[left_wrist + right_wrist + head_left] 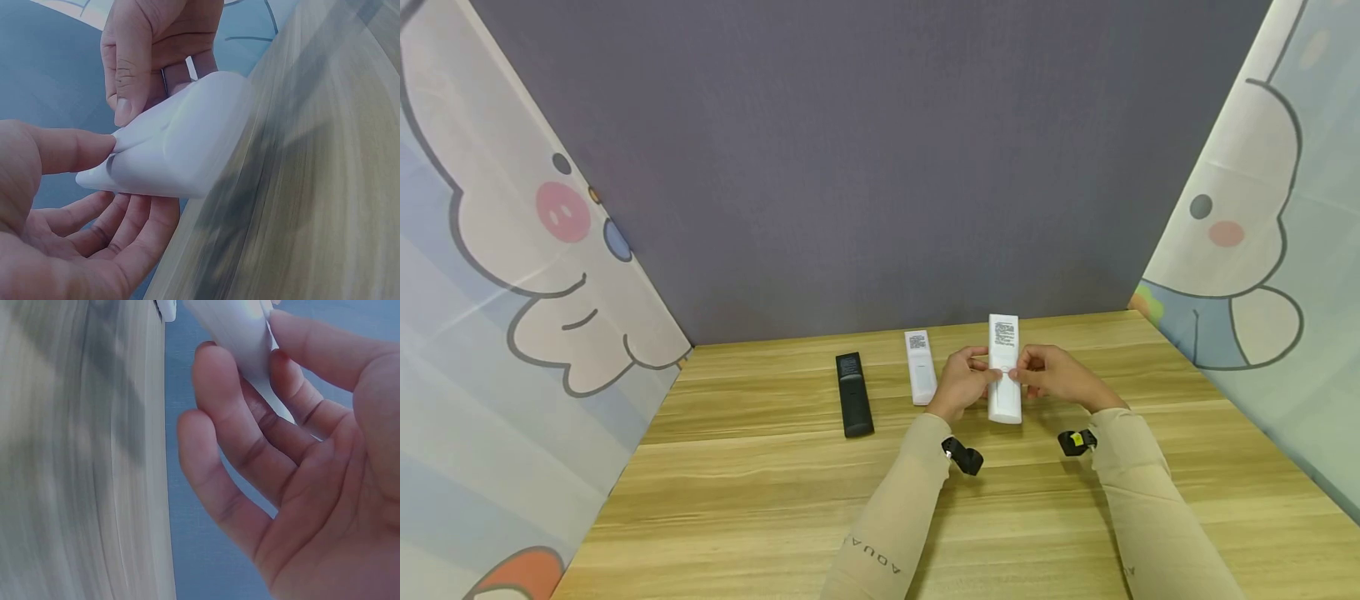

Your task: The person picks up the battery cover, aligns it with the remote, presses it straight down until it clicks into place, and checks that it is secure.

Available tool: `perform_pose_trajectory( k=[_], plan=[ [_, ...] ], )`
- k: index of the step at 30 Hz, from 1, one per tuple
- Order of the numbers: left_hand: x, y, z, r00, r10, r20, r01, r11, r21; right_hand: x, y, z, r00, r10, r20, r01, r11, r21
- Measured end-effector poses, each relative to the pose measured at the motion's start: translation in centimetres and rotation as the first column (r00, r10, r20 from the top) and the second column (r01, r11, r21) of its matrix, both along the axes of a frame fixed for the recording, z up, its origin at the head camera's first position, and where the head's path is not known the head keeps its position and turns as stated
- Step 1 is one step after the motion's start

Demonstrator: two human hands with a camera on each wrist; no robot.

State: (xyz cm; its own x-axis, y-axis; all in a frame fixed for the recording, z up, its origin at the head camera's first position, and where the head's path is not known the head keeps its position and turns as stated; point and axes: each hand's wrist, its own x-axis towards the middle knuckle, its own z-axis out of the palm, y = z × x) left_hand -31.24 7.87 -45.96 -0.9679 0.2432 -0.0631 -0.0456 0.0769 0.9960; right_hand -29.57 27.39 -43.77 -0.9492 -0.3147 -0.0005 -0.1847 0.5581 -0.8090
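Note:
A white remote (1004,367) is lifted above the wooden table (760,500), its back with a printed label facing up. My left hand (964,382) pinches its left edge at mid-length, and my right hand (1051,375) pinches the right edge. In the left wrist view my left thumb (69,150) presses on the remote (181,150) with the fingers curled beneath it, and the right thumb (128,75) meets it from above. Seen from the right wrist, my right fingers (231,425) lie behind the remote (240,331) and the thumb lies over it.
A second white remote (919,367) and a black remote (853,394) lie on the table left of my hands. A grey wall (880,167) closes the back, and cartoon-printed curtains (490,292) hang on both sides.

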Motion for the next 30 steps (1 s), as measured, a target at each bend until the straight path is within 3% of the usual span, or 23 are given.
perform_pose_trajectory(
  k=[22, 30],
  plan=[
    [-0.12, 0.06, -0.16, 1.000, 0.011, -0.010, -0.011, 1.000, 0.011, 0.34, -0.38, 0.32, 0.999, 0.015, -0.032, -0.016, 1.000, -0.004],
    [-0.19, 0.18, -0.40, 0.999, 0.042, -0.010, -0.042, 0.998, -0.038, -0.06, -0.54, -0.35, 1.000, 0.003, -0.028, -0.002, 1.000, 0.014]
  ],
)
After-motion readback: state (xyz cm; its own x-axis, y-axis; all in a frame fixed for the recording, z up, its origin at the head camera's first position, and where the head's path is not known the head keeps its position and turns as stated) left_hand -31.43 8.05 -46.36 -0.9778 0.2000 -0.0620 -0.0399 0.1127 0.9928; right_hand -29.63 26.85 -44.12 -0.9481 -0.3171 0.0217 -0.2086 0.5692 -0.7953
